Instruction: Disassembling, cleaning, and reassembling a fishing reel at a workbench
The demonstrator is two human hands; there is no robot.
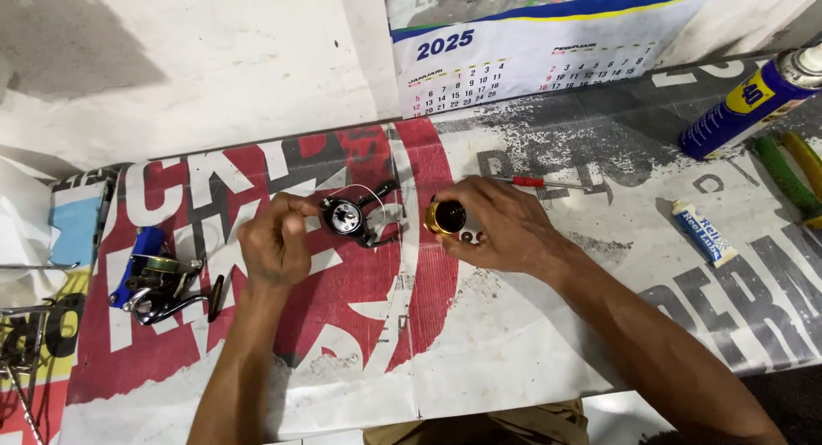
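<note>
Small repair workshop: banner-covered bench (514, 342), spray can (745, 103), pliers (792, 175), screwdriver (539, 182), dismantled fishing reels (158, 284).

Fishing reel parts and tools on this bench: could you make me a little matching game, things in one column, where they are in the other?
Things:
1. black reel body
2. gold spool
3. blue spray can
4. blue reel

Places:
A. far right, lying tilted
B. in the right hand
C. on the bench, left of the left hand
D. at the left hand's fingertips

Pairs: 1-D, 2-B, 3-A, 4-C
</note>
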